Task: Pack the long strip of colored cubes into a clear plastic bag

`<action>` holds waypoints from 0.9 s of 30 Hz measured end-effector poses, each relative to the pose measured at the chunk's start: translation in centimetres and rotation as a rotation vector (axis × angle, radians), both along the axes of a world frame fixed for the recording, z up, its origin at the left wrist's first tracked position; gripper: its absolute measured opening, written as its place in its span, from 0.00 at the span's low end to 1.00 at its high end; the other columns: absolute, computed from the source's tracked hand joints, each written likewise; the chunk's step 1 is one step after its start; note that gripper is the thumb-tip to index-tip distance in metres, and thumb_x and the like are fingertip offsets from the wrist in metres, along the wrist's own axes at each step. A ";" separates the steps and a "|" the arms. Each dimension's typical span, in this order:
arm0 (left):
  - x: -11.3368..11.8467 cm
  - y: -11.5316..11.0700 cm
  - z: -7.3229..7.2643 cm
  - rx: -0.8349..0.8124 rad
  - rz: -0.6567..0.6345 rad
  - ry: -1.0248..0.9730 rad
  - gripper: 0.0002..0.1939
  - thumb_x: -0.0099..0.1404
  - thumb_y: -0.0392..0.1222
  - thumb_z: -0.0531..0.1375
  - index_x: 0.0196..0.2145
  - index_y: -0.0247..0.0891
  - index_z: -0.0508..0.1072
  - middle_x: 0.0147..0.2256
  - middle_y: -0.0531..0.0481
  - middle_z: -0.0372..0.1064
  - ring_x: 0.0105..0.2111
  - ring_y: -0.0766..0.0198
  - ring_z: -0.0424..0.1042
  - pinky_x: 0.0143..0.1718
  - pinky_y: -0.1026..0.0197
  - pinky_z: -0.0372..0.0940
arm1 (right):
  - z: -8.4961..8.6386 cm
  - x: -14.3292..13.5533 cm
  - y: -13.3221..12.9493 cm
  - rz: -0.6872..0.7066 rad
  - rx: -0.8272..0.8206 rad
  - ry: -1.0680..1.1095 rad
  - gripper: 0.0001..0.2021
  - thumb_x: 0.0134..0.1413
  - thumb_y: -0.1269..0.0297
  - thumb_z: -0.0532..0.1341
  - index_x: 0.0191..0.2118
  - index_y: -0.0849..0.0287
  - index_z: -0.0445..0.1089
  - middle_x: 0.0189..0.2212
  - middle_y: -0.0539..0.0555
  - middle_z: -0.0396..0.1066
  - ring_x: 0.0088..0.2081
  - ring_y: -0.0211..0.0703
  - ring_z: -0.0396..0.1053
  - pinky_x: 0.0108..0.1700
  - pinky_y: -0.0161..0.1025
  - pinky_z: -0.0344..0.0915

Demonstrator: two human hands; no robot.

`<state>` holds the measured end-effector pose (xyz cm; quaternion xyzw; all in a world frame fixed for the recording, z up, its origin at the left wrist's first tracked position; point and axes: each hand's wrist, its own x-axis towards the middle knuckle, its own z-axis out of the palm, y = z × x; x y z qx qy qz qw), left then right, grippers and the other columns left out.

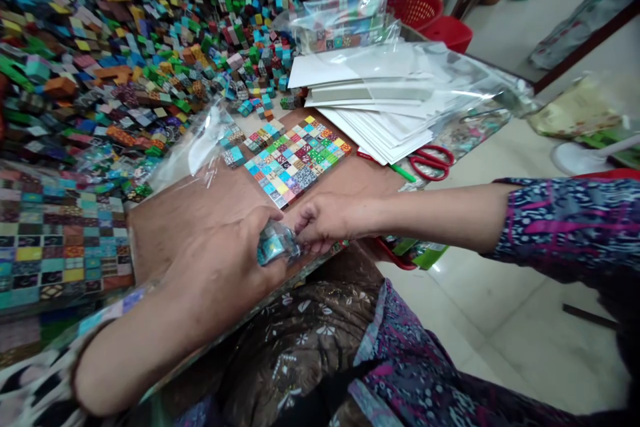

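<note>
Near the table's front edge, my left hand (237,253) is curled around a small clear plastic packet (275,243) with blue patterned cubes inside. My right hand (327,220) meets it from the right, its fingers bent and pinching the packet's end. The fingertips are partly hidden. Just beyond both hands lies a flat mosaic panel of small patterned squares (300,160). Loose strips of cubes (260,137) rest against its far left side, beside a crumpled clear plastic bag (200,140).
A large heap of coloured cubes (125,47) fills the back left. Stacked mosaic panels (65,240) stand at the left. White sheets in clear plastic (380,100) lie at the right, with red-handled scissors (433,162) and a green pen (403,173). Red baskets (413,7) are behind.
</note>
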<state>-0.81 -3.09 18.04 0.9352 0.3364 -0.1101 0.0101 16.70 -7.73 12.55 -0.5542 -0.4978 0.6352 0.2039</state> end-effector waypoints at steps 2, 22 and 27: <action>0.0 0.0 0.2 -0.016 -0.007 0.018 0.25 0.60 0.56 0.51 0.50 0.40 0.68 0.26 0.46 0.75 0.28 0.48 0.75 0.24 0.57 0.53 | 0.6 -0.1 0.0 -0.009 0.042 -0.045 0.05 0.50 0.76 0.60 0.31 0.63 0.73 0.24 0.48 0.70 0.26 0.33 0.64 0.30 0.31 0.61; -0.5 0.1 -0.8 -0.003 -0.083 -0.139 0.22 0.61 0.54 0.50 0.47 0.39 0.69 0.23 0.48 0.72 0.21 0.53 0.71 0.22 0.58 0.51 | -0.7 -0.1 1.2 0.151 -0.033 0.001 0.07 0.59 0.67 0.57 0.37 0.65 0.70 0.24 0.49 0.71 0.25 0.33 0.66 0.30 0.31 0.64; -0.8 0.3 -0.1 -0.040 -0.143 -0.154 0.24 0.60 0.58 0.54 0.47 0.40 0.67 0.30 0.46 0.73 0.27 0.54 0.72 0.25 0.58 0.56 | -0.7 -0.3 1.0 0.132 -0.019 -0.050 0.08 0.58 0.66 0.57 0.36 0.66 0.70 0.20 0.49 0.67 0.22 0.33 0.63 0.27 0.32 0.62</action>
